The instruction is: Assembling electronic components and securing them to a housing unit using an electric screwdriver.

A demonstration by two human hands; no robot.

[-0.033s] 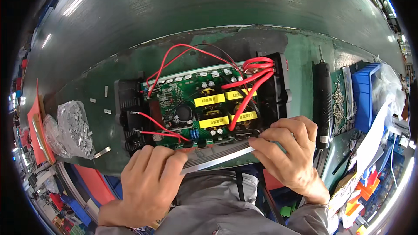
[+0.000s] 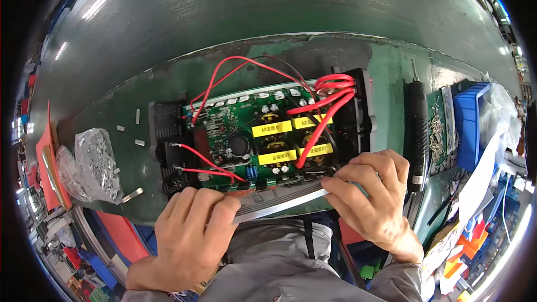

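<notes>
I see both hands gripping metal strip (image 2: 279, 204) at circuit board (image 2: 263, 134) six o'clock edge: left hand (image 2: 187, 235) clamps one end, right hand (image 2: 372, 196) pinches other. No shift visible.
</notes>
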